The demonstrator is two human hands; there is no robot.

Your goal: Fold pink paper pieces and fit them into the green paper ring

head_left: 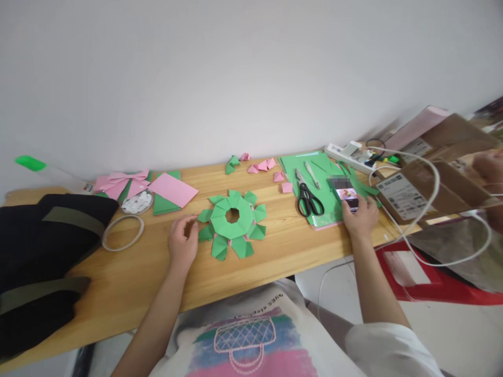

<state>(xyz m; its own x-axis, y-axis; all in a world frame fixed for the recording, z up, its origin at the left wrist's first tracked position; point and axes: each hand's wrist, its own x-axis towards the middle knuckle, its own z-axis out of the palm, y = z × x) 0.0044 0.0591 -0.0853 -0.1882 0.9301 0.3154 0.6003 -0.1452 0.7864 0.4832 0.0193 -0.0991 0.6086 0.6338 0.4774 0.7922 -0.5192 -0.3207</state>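
L hand (183, 242) curls by the green paper ring (218, 220) on the table (126, 277), can't tell if pinching a petal (205, 215); R hand (362, 218) is at the phone (346, 193), grip unclear. Poss. probs: careless L nudge bends a petal; phone, if shoved sideways, bumps scissors (309, 203).

Pale short-sleeved shirt (314, 343) — bag-like print (244, 335) on green, blue, pink bands (288, 340) — dark lettering (274, 300)

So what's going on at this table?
A person has their right hand at a phone with a lit screen. Their left hand is beside a green paper ring; whether it touches is unclear. Small folded pink pieces lie beyond the ring, and scissors rest on green sheets.
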